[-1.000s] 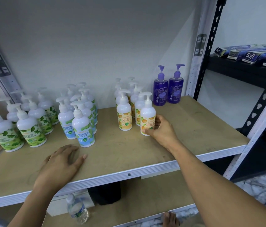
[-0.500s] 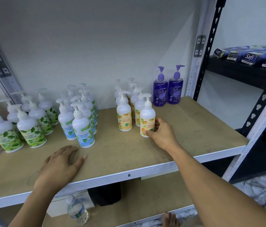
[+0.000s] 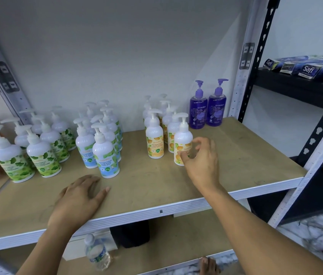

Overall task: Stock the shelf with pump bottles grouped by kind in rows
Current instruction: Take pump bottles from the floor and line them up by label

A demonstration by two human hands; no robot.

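Pump bottles stand in rows by kind on the wooden shelf: green-leaf bottles at the left, then blue "ANTIBACTERIAL HAND WASH COOL MINT" bottles, orange-fruit "ULTRA MOISTURE" bottles, and two purple "guardian" bottles at the back right. The right hand hovers with loosely curled fingers at the front orange-fruit bottle, thumb over its label, though whether it grips cannot be told. The left hand lies flat, fingers straight, on the board near its front edge. "Safi" boxes sit on the black rack to the right, and a water bottle stands on the lower shelf.
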